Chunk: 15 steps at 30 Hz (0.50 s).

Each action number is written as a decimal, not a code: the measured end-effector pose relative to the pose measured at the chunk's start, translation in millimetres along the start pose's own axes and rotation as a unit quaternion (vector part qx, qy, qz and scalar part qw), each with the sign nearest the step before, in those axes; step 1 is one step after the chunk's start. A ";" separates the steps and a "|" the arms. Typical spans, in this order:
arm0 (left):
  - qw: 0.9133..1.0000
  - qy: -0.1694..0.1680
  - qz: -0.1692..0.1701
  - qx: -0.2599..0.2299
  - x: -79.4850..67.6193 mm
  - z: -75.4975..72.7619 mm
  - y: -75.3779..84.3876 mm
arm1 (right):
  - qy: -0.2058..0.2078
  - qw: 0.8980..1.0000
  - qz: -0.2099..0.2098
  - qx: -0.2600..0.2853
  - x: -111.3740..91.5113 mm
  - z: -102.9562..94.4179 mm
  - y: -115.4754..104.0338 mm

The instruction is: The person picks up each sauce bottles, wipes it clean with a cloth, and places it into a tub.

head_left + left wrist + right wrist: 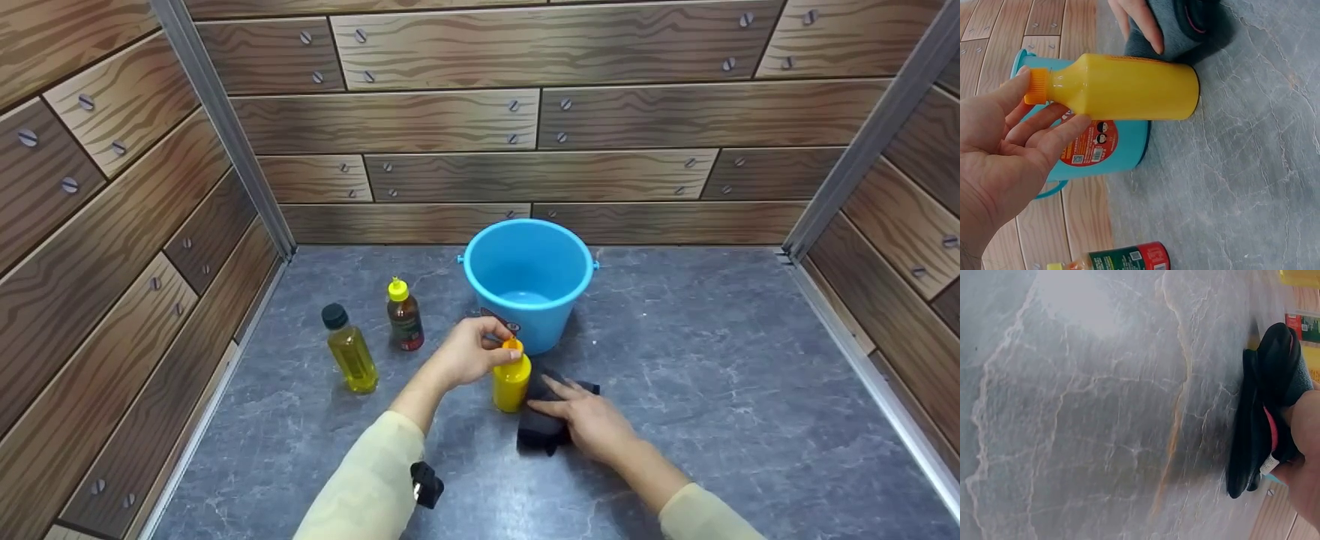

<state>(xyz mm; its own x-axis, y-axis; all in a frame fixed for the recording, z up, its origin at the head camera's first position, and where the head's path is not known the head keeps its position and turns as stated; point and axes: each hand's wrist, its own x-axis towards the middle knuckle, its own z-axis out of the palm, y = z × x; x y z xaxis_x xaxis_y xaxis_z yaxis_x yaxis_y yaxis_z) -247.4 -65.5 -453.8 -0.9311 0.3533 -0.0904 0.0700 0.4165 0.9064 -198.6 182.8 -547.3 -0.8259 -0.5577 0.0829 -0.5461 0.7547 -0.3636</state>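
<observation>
Near the back of the grey table (712,360), before a wall of wooden boards (450,120), stands a blue bucket (525,266), upright, its inside facing up. To its left a brown sauce bottle (406,321) with a yellow cap stands upright, and nearer the person, further left, an oil bottle (352,358) with a dark cap stands too, both well apart from the hands. The yellow bottle (511,391) stands upright on the table just in front of the bucket, hiding part of its lower wall; the left wrist view shows a round red label (1100,147) on the bucket behind it. Just to the right of the yellow bottle lies a dark cloth (541,435), bunched, with a pink strip and a small white tag (1269,463) at its edge; whether cloth and bottle touch, one cannot tell. The left hand (466,354) reaches in from the left and pinches the orange cap (1037,86) between thumb and fingers, the palm beside the bottle. The right hand (589,421) reaches in from the right, its fingers spread and fairly straight on the cloth. Both forearms wear pale sleeves (367,476).
</observation>
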 end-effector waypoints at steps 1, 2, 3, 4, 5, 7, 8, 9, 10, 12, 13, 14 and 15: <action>1.000 -0.002 0.002 -0.001 0.0 0.1 -0.4 | 0.005 1.000 0.001 -0.002 -0.6 -0.5 0.9; 1.000 -0.004 0.004 -0.001 -0.2 0.2 -0.5 | 0.011 1.000 0.001 -0.003 -1.3 -1.1 1.8; 1.000 -0.006 0.005 0.000 -0.4 0.1 -0.3 | 0.017 1.000 0.002 -0.003 -2.1 -1.7 3.0; 1.000 -0.006 0.006 0.001 -0.6 0.1 -0.1 | 0.022 1.000 0.003 -0.003 -3.0 -2.5 4.2; 1.000 -0.007 0.007 0.004 -0.7 0.1 0.3 | 0.029 1.000 0.004 -0.003 -3.8 -3.5 5.4; 1.000 -0.008 0.009 0.006 -0.8 0.2 0.8 | 0.043 0.999 0.006 -0.004 -5.8 -5.5 8.2; 1.000 -0.009 0.008 0.008 -0.9 0.3 1.1 | 0.051 0.999 0.007 -0.005 -6.9 -6.5 9.7; 1.000 -0.011 0.008 0.008 -1.0 0.3 1.3 | 0.057 0.998 0.009 -0.006 -7.9 -7.7 11.2; 1.000 -0.012 0.008 0.008 -1.1 0.6 1.3 | 0.063 0.998 0.011 -0.007 -8.9 -9.0 12.5; 1.000 -0.015 0.007 0.007 -1.4 0.9 1.9 | 0.073 0.997 0.013 -0.006 -10.3 -11.3 15.1; 1.000 -0.016 0.006 0.007 -1.6 1.1 2.1 | 0.077 0.997 0.013 -0.004 -10.8 -12.6 16.0; 1.000 -0.015 0.004 0.008 -1.9 1.4 2.4 | 0.081 0.997 0.013 -0.003 -11.4 -13.6 17.0; 1.000 -0.014 0.006 0.008 -2.0 1.7 2.5 | 0.084 0.996 0.014 0.001 -11.7 -14.8 17.5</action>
<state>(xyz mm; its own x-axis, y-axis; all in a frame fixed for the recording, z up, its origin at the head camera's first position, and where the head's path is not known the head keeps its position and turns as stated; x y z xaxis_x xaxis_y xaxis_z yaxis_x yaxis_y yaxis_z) -244.7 -63.7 -452.1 -0.9197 0.3816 -0.0922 0.0867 0.4264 0.9004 -200.5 207.7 -540.9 -0.8532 -0.4701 0.2262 -0.5217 0.7691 -0.3693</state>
